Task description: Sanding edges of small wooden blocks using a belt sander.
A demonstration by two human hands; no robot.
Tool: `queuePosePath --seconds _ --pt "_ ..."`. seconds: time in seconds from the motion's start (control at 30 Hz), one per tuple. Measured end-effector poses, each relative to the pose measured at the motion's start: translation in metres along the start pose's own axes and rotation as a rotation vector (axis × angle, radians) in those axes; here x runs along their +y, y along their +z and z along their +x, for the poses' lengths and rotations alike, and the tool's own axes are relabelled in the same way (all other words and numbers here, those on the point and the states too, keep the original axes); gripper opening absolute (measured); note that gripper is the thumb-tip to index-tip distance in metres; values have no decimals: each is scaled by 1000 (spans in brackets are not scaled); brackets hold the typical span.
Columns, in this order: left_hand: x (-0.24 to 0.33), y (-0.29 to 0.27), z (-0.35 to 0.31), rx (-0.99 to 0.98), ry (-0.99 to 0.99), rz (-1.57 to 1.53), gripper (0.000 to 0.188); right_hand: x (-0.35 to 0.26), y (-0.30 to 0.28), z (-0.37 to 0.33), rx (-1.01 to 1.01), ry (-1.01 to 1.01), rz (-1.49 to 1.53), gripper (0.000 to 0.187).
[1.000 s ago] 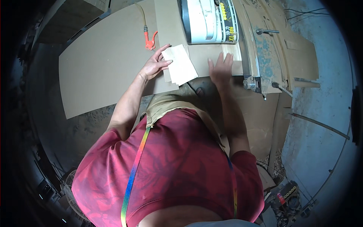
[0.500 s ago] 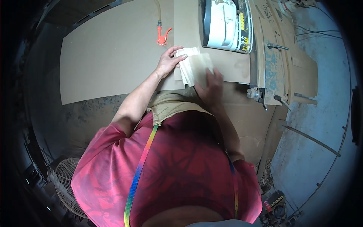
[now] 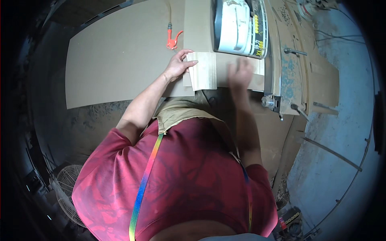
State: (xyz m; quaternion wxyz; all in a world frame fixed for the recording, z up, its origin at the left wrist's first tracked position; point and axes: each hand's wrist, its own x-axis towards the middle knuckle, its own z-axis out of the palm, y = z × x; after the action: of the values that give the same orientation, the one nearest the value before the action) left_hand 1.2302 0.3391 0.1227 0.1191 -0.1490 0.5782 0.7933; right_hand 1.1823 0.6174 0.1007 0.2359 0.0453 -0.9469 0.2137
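Observation:
My left hand (image 3: 178,66) grips the left edge of a small fanned stack of thin, pale wooden pieces (image 3: 205,71), thumb on top. The stack is at the near edge of the board-covered bench, and its top piece has a flat, squarish face. To its right, apart from it, my right hand (image 3: 240,73) is over the bench, smeared by motion. Whether its fingers hold anything cannot be made out. Just beyond the right hand stands a large white and black container or housing (image 3: 237,28) with a yellow and black label.
A red air blow gun (image 3: 172,41) on a hose lies beyond my left hand. Large brown boards (image 3: 120,60) cover the bench. Metal machine parts with a lever (image 3: 295,50) and a knob (image 3: 268,101) stand at the right. A wire fan guard (image 3: 69,188) is at lower left.
My right hand has come off the stack and moved right, toward the white container. The top piece now lies more squarely on the stack. My left hand keeps its grip.

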Motion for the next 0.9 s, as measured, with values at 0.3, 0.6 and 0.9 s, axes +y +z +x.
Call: queuePosePath --seconds 0.3,0.6,0.9 --pt "4 -7 -5 -20 -91 -249 56 -109 -26 -61 -355 -156 333 64" --pt "-4 -6 -6 -85 -44 -152 54 -43 -51 -60 -241 -110 550 62" --pt "1 4 -3 -15 -55 -191 57 -41 -25 -30 -365 -222 369 54"
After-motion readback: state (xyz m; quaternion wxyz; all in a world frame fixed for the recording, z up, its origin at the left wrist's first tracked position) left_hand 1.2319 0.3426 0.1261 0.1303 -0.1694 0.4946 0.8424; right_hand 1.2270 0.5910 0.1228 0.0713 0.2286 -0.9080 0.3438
